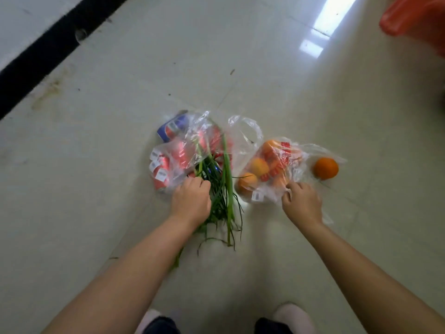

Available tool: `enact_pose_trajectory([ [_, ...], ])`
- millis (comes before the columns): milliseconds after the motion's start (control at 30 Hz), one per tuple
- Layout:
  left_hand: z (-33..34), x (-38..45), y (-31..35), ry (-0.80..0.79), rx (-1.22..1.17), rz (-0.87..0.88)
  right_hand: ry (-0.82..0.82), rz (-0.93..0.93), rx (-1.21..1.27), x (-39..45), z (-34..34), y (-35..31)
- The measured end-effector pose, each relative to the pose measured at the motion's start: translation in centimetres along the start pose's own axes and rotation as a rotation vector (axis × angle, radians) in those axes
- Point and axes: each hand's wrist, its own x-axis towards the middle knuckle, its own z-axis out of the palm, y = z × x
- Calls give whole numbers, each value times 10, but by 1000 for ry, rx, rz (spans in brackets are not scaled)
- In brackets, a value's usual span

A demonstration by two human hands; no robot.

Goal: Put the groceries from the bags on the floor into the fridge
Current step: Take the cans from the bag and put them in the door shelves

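Both bags lay on floor [96, 165], fridge not in view. Left hand [191, 198] curled round greens [226, 189] atop can bag [183, 153]; right hand [302, 203] pinched fruit bag [272, 169], prob to lift both. One orange [325, 168] sat at the bag's mouth.

I judge this an indoor domestic room, probably a home: glossy pale floor tiles [265, 56], a black baseboard strip [55, 42] along a white wall, clear grocery bags [187, 150] lying on the floor

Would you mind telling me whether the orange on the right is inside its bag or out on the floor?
Cannot tell for sure: the orange lies apart from the other fruit at the bag mouth, with clear plastic around it.
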Motion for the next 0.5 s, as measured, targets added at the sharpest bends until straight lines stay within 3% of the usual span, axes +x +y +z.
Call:
enact_pose_trajectory([
  [100, 54, 50, -4, 133, 20, 26, 121, -137, 62, 48, 42, 13],
  [267, 95, 99, -37, 348, 99, -108, 180, -413, 131, 97, 79, -29],
  [367, 100, 99, -52, 453, 62, -66, 122, -432, 125, 91, 88, -53],
  [500, 90, 81, -68, 452, 142, 56, 42, -603, -29, 75, 92, -80],
])
